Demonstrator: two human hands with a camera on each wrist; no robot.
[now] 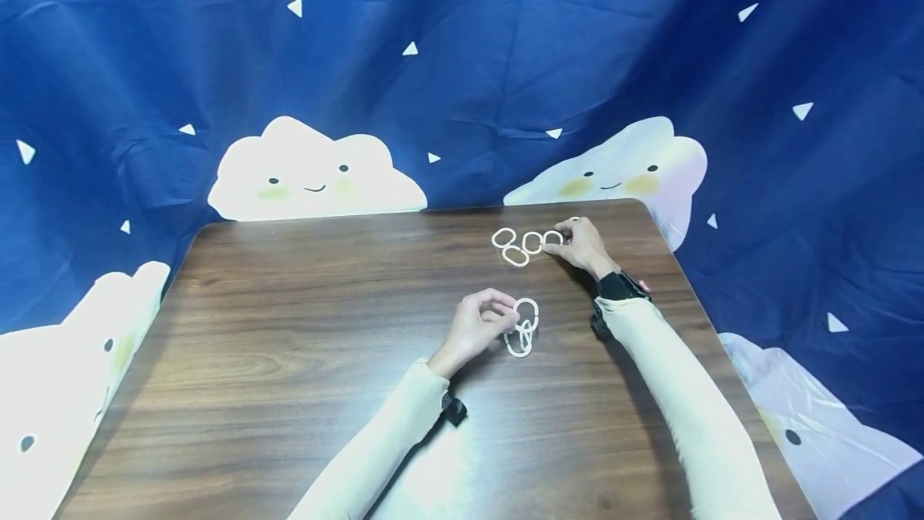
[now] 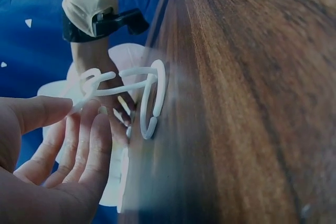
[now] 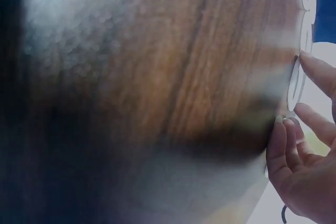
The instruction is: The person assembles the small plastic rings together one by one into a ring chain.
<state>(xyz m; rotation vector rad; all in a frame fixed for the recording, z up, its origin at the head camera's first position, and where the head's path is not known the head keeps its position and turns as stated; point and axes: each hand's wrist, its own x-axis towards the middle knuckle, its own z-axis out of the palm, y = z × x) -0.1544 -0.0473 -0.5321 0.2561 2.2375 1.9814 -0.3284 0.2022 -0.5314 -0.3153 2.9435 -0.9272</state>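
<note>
My left hand (image 1: 476, 329) pinches one link of a short chain of white C-shaped links (image 1: 536, 312) between thumb and fingertips, above the middle of the table. In the left wrist view another link (image 2: 160, 85) of the chain hangs from the held one, and a small gap shows in its side. Farther off, my right hand (image 1: 580, 245) has its thumb and index finger at opposite ends of a white oval link (image 3: 290, 95) on the table. Several loose links (image 1: 516, 265) lie just left of that hand. A bit of another link (image 1: 575, 219) peeks out behind its fingers.
The brown wood-grain table (image 1: 289, 343) has rounded far corners. Behind and beside it hangs a blue curtain (image 1: 462, 38) with white clouds and small triangles. Both wrists carry black straps with cameras (image 1: 454, 408).
</note>
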